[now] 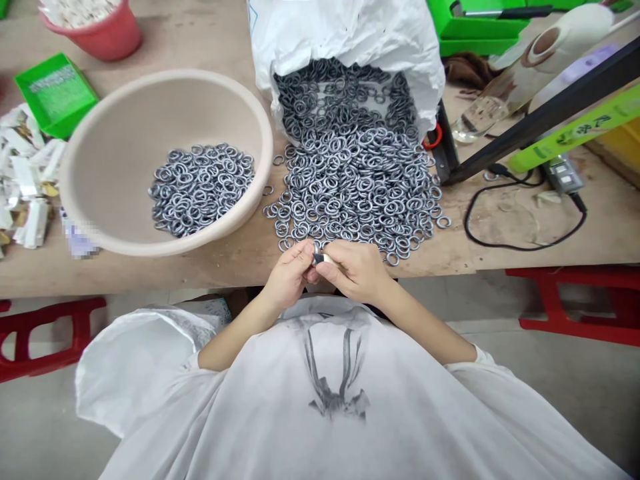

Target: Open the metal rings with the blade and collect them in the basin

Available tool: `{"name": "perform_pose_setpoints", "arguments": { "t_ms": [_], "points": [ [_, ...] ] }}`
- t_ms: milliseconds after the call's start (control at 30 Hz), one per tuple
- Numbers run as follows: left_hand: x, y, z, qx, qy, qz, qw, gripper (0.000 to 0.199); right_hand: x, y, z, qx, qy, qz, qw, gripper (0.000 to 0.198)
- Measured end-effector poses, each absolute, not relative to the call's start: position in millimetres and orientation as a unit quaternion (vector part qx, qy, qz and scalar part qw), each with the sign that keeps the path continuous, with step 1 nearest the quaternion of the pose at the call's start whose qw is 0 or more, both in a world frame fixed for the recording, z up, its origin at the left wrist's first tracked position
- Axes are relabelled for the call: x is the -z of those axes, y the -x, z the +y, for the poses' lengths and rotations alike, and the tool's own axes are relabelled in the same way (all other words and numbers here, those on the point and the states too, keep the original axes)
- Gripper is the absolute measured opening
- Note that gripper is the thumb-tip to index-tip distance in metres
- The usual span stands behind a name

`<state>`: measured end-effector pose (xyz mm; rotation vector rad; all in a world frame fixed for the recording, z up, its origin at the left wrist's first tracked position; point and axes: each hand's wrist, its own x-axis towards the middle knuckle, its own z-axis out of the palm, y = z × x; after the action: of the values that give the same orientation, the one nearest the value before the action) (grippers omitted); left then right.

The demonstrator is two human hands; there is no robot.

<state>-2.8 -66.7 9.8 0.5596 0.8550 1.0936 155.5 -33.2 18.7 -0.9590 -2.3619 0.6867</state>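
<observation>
At the near edge of the wooden table (225, 275), my two hands meet just in front of a heap of metal rings (360, 190). My left hand (289, 275) is closed, thumb and fingers pinching a single ring (315, 247) — only part of it shows past my fingertips. My right hand (361, 270) is closed too, curled round a small tool (319, 258) with a dark end and a pale handle; the dark end is right up by the ring, though I cannot tell whether the two touch.

The heap spreads out of the mouth of a white sack (345, 33) lying beyond it, and more rings lie inside. To the left of the heap is a wide beige basin (267, 133), with a smaller batch of rings (203, 190) gathered toward its right side. Past the basin are a green box (70, 121), a scatter of white pieces (27, 177) and a red bucket (115, 37). Over on the right, a black bar (550, 113) slants up above the table — and a black cable (469, 227) loops beneath it.
</observation>
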Motion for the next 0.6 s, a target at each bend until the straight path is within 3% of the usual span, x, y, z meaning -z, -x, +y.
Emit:
{"name": "perform_pose_setpoints", "arguments": {
  "t_ms": [133, 300, 600],
  "points": [
    [-7, 8, -71, -0.484, -0.308, 0.366, 0.733, 0.045, -14, -159, -27, -0.297, 0.359, -0.851, 0.244, 0.049],
    [-3, 24, -79, -0.387, -0.441, 0.363, 0.724, 0.046, 3, -159, -4, -0.325, 0.489, -0.769, 0.254, 0.051],
    [10, 67, -76, -0.506, -0.288, 0.519, 0.626, 0.033, 6, -110, 8, -0.158, 0.469, -0.867, 0.058, 0.022]
  ]
}}
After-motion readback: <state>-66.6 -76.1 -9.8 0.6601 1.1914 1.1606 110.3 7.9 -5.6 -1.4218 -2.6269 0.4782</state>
